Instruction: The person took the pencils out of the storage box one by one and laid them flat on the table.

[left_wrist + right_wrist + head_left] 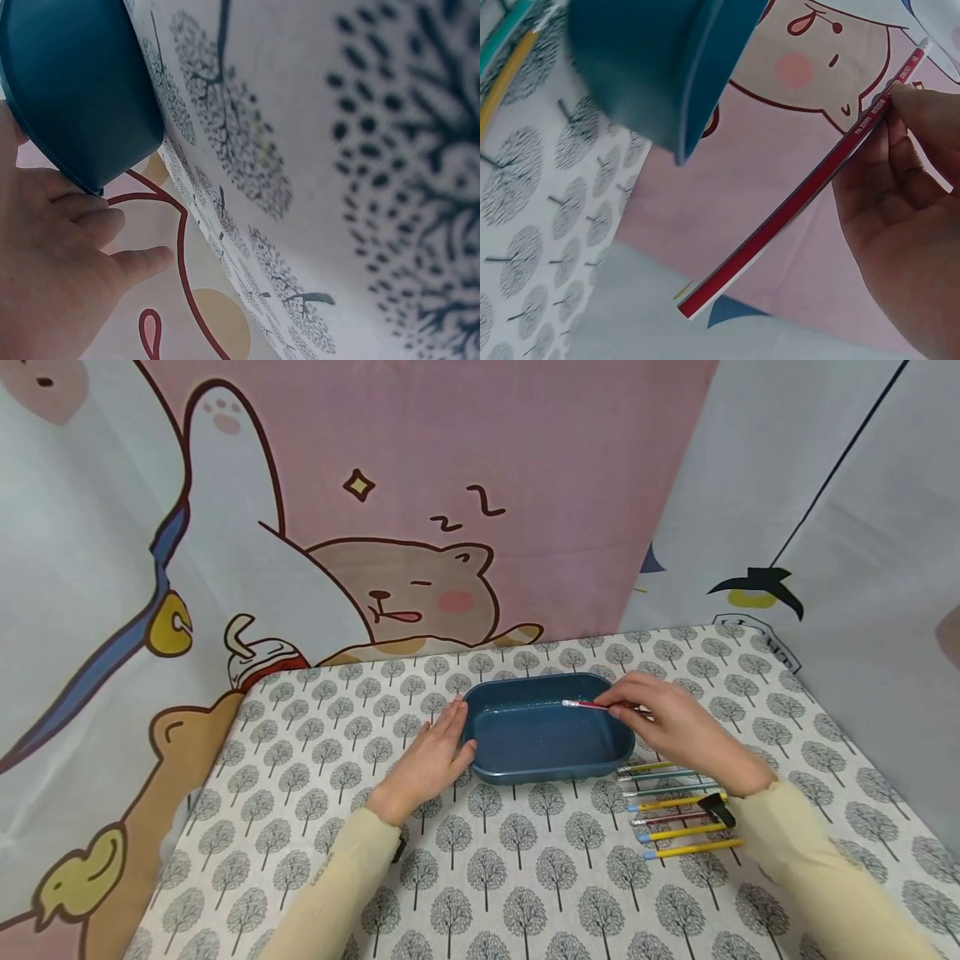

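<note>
A dark blue oval-cornered dish (551, 772) sits on the tabletop in the head view, its inside bare. My left hand (429, 766) rests against the dish's left end, fingers extended along the rim; in the left wrist view the fingertips touch that rim. Above the dish's right end, my right hand (671, 722) pinches a red pencil (588, 704) between thumb and fingers. The pencil's white eraser end points left over the dish. Seen from the right wrist, the red pencil (780, 214) has a flat unsharpened end, clear of the dish.
Several pencils lie side by side right of the dish: yellow ones (693, 852), green ones (660, 777) and a dark red one (667, 819). My right forearm partly covers them. A tree-patterned cloth (525, 860) covers the table, with cartoon-printed curtains (585, 485) behind and beside it.
</note>
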A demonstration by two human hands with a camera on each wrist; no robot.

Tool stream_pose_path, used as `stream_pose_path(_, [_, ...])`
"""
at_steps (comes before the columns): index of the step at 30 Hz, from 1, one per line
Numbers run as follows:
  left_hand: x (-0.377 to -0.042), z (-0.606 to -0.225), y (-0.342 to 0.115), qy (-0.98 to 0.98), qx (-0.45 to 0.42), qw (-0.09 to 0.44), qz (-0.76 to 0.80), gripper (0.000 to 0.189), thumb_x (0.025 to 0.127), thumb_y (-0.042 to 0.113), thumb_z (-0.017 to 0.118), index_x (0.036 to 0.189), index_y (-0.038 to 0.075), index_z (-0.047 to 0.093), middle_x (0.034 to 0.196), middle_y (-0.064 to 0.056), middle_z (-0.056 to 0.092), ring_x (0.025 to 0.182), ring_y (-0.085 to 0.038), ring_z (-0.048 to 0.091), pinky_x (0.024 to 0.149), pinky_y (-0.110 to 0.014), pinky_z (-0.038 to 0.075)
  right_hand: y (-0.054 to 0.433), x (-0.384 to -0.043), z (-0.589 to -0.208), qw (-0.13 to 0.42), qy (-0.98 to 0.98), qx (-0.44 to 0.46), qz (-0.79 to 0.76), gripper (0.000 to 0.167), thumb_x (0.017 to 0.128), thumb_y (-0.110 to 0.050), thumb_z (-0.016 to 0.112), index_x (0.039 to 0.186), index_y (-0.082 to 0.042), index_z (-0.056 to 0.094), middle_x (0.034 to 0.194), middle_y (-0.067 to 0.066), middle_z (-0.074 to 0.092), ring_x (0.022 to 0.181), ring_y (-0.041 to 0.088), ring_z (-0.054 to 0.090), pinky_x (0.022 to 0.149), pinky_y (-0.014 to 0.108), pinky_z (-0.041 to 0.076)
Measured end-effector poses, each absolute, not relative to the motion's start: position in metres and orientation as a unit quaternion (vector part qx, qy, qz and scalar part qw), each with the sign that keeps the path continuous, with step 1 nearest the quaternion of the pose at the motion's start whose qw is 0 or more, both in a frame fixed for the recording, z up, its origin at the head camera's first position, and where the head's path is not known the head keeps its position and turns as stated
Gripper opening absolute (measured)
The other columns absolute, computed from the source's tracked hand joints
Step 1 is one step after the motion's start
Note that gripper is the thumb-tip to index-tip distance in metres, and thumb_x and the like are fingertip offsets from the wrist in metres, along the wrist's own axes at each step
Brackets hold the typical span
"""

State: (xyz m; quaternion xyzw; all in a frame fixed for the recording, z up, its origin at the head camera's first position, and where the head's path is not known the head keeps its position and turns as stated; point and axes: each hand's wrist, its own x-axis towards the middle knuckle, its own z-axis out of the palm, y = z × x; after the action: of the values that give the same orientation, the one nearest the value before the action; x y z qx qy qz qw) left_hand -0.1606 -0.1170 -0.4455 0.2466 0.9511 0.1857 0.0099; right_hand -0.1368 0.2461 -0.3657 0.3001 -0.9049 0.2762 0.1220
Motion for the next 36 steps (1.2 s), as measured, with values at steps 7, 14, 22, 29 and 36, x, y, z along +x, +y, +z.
stream_pose_path(7, [-0.161, -0.444, -0.117, 0.952, 0.249, 0.012, 0.176, 0.07, 0.11, 0.041, 0.04, 0.163, -0.001, 0.021, 0.171, -0.017, 0.016, 0.156, -0.031, 0.019, 0.121, -0.062, 0.025, 0.266, -0.134, -0.373, 0.127, -0.908, 0.293, 0.273, 0.026, 0.093, 0.005, 0.072, 0.11, -0.013, 0.077, 0.104, -0.007, 0.067, 0.079, 0.006, 0.054, 0.063, 0.025, 0.046])
stream_pose_path(14, [-0.161, -0.446, -0.116, 0.954, 0.245, 0.008, 0.171, 0.069, 0.11, 0.038, 0.044, 0.163, -0.001, 0.022, 0.171, -0.015, 0.015, 0.156, -0.031, 0.021, 0.121, -0.062, 0.024, 0.29, -0.129, -0.381, 0.135, -0.916, 0.275, 0.258, 0.029, 0.093, 0.004, 0.073, 0.112, -0.017, 0.077, 0.108, -0.008, 0.067, 0.081, 0.004, 0.054, 0.065, 0.023, 0.046])
stream_pose_path(22, [-0.161, -0.446, -0.116, 0.955, 0.249, 0.004, 0.162, 0.068, 0.111, 0.037, 0.043, 0.163, -0.001, 0.021, 0.171, -0.017, 0.018, 0.156, -0.031, 0.02, 0.121, -0.063, 0.025, 0.312, -0.126, -0.393, 0.126, -0.926, 0.258, 0.244, 0.027, 0.092, 0.007, 0.073, 0.109, -0.014, 0.077, 0.106, -0.006, 0.066, 0.077, 0.003, 0.052, 0.062, 0.024, 0.046])
stream_pose_path(29, [-0.161, -0.445, -0.116, 0.955, 0.25, 0.001, 0.161, 0.068, 0.111, 0.035, 0.045, 0.163, -0.001, 0.022, 0.171, -0.017, 0.018, 0.156, -0.03, 0.02, 0.12, -0.063, 0.025, 0.326, -0.127, -0.404, 0.113, -0.937, 0.241, 0.226, 0.025, 0.092, 0.005, 0.074, 0.107, -0.015, 0.078, 0.107, -0.006, 0.067, 0.08, 0.003, 0.056, 0.065, 0.027, 0.05])
stream_pose_path(36, [-0.16, -0.443, -0.116, 0.955, 0.247, 0.006, 0.163, 0.068, 0.11, 0.035, 0.045, 0.163, -0.001, 0.021, 0.171, -0.013, 0.013, 0.156, -0.03, 0.019, 0.121, -0.063, 0.024, 0.339, -0.133, -0.417, 0.083, -0.941, 0.237, 0.228, 0.023, 0.091, 0.005, 0.074, 0.106, -0.012, 0.078, 0.106, -0.003, 0.07, 0.088, 0.014, 0.063, 0.07, 0.03, 0.054])
